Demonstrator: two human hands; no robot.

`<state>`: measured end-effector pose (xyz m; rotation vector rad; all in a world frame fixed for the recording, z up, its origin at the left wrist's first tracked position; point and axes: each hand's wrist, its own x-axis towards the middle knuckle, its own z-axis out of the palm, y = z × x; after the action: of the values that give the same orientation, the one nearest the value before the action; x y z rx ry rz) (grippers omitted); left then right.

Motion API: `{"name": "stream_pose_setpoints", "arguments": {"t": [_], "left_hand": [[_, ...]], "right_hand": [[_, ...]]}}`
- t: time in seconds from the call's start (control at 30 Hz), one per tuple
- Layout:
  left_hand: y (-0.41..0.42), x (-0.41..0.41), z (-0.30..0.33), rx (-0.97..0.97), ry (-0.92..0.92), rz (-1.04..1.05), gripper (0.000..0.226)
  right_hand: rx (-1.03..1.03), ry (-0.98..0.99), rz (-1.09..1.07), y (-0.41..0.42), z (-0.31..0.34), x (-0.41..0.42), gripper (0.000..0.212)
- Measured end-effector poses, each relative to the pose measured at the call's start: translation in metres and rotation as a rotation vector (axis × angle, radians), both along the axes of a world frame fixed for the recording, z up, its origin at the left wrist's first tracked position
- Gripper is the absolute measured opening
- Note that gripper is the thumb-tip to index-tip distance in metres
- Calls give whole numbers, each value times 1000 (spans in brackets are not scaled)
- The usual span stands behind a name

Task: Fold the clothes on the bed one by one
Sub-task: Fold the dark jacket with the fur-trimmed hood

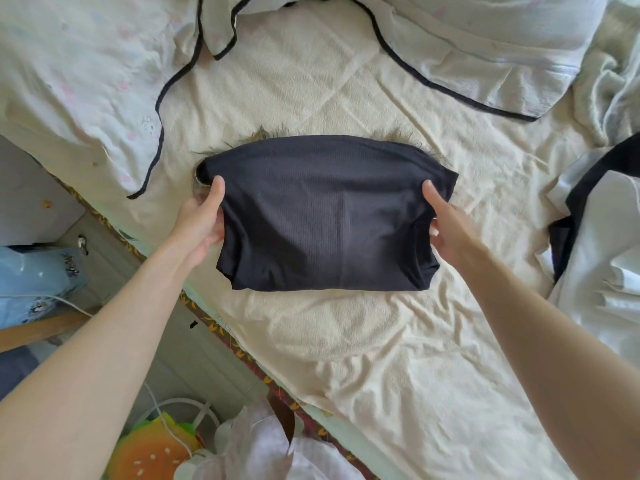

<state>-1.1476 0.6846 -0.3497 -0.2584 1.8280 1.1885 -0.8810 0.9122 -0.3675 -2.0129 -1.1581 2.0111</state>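
A dark navy ribbed garment (329, 213) with brownish fur trim along its far edge is folded into a compact rectangle over the middle of the cream bed sheet (381, 358). My left hand (202, 220) grips its left edge, thumb on top and fingers tucked beneath. At the right edge my right hand (446, 220) holds it the same way, thumb over the cloth. The near part of the bundle looks slightly raised off the sheet.
A pale garment with black piping (467, 46) lies unfolded at the back. A white and black garment (599, 244) is bunched at the right. A printed pillow (76, 81) sits at the left. The bed edge runs diagonally at lower left, with floor clutter beyond.
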Motion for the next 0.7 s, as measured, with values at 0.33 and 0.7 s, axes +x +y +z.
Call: {"name": "stream_pose_setpoints", "arguments": {"t": [0.33, 0.7], "left_hand": [[21, 1, 20, 65, -62, 165, 19], [-32, 56, 102, 37, -48, 79, 25]], "right_hand": [[-103, 176, -238, 4, 22, -5, 61], [-105, 228, -405, -72, 126, 62, 22]]}}
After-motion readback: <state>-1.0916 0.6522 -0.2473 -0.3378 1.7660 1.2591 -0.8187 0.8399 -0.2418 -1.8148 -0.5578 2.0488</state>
